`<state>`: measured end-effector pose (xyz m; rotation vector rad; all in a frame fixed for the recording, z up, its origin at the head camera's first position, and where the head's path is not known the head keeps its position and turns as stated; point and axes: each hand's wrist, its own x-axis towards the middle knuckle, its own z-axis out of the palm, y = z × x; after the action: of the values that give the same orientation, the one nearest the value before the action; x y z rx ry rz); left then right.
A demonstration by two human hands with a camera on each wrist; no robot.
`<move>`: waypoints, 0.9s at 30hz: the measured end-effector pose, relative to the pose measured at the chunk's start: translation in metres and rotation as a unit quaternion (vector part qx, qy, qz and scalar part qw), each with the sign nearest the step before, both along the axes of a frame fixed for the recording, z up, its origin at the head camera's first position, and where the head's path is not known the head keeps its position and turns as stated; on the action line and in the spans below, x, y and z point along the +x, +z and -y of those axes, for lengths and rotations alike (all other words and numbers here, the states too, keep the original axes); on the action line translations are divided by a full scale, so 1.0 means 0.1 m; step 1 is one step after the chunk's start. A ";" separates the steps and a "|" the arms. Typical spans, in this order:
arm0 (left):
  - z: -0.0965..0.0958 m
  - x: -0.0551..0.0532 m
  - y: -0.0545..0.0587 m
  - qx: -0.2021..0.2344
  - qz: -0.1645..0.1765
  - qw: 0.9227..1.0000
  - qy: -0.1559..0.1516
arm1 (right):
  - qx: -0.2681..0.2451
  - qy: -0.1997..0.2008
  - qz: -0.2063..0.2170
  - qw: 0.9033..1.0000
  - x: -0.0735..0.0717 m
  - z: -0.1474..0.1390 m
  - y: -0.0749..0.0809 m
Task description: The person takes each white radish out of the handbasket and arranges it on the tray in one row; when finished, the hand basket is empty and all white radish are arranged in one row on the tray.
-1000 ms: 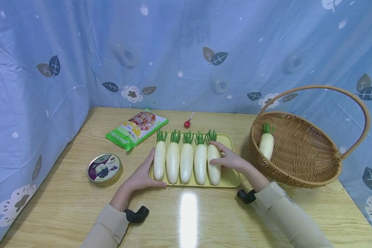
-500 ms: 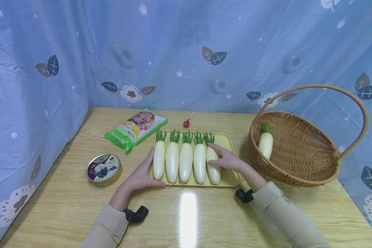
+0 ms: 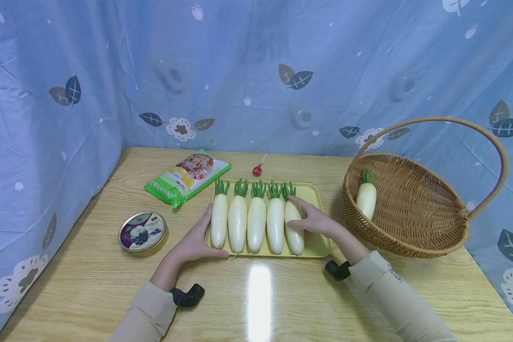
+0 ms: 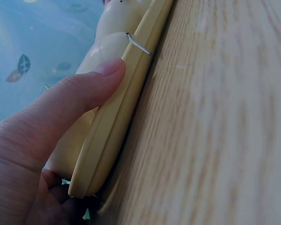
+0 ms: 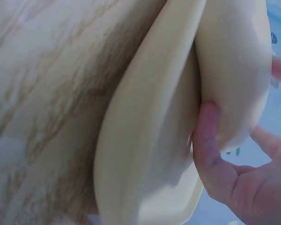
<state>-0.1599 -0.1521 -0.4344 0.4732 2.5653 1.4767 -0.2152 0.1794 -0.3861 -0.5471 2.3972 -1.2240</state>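
Note:
Several white radishes with green tops lie side by side on a yellow tray (image 3: 314,190). My left hand (image 3: 192,242) grips the tray's front left corner, thumb (image 4: 103,77) on the front rim and fingers by the left side. At the right end of the row, my right hand (image 3: 314,219) holds the last white radish (image 3: 296,242) around its upper half. In the right wrist view, fingers press against that radish (image 5: 234,61) from its side, over bare tray floor.
A wicker basket (image 3: 419,204) with a tall handle stands at the right, one white radish (image 3: 366,199) inside. A green food packet (image 3: 188,178) and a red lollipop (image 3: 257,169) lie behind the tray. A round tin (image 3: 142,233) sits at the left.
The last radish's leafy top has tipped slightly left toward its neighbour, with my right hand on it. My left hand stays at the tray corner.

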 end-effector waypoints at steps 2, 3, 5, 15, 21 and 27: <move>-0.02 0.02 0.05 0.007 0.000 1.000 -0.002 | 0.002 -0.002 -0.001 1.000 0.00 -0.01 0.00; -0.03 0.04 0.09 0.009 0.002 1.000 -0.002 | 0.003 -0.002 -0.006 1.000 0.00 -0.01 0.00; -0.05 0.08 0.18 0.011 0.005 1.000 -0.003 | 0.003 -0.002 -0.013 1.000 0.01 -0.01 0.01; -0.09 0.14 0.34 0.010 0.015 1.000 -0.006 | -0.015 -0.029 0.031 0.999 0.05 -0.05 0.08; -0.08 0.13 0.33 0.014 0.022 1.000 -0.006 | -0.027 -0.042 0.052 0.997 0.08 -0.09 0.17; -0.08 0.14 0.34 0.013 0.023 1.000 -0.003 | -0.016 -0.043 0.043 0.998 0.12 -0.15 0.27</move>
<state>-0.1463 -0.1437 -0.4006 0.4449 2.5105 1.5021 -0.2034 0.1947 -0.3595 -0.3974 2.3538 -1.2979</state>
